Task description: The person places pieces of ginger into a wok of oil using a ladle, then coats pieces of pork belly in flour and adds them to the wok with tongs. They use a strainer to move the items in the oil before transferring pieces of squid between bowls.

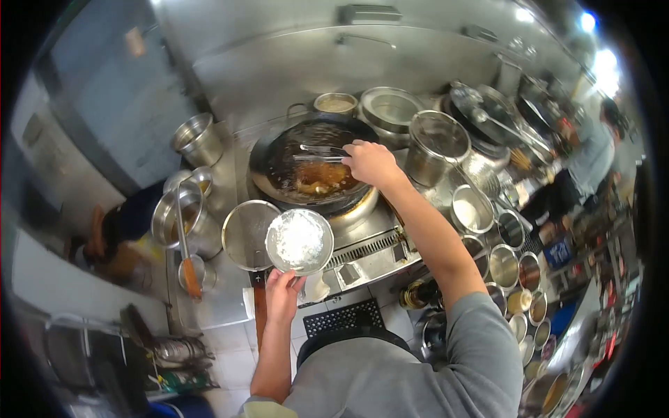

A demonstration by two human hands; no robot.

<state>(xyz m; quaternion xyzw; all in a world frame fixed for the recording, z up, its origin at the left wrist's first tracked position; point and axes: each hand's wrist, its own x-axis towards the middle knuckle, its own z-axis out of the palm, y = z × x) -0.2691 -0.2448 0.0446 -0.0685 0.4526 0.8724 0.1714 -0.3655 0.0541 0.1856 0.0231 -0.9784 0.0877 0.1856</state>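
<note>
My left hand [282,296] grips the near edge of a round metal bowl [300,240] with white powder inside, held in front of the wok. Over the large dark wok [268,167], my right hand [368,162] is closed round the end of metal tongs [322,159], whose arms point left. Below the tongs, brown bubbling oil with pale food pieces [320,182] fills the bottom of the wok. A round strainer [249,235] lies just left of the bowl.
Metal pots [187,219] and a wooden-handled ladle [188,268] stand at the left. Right of the wok is a tall pot with a strainer [437,139]. Several containers line the right side. One person [592,153] stands far right; another person's arm [101,233] shows at left.
</note>
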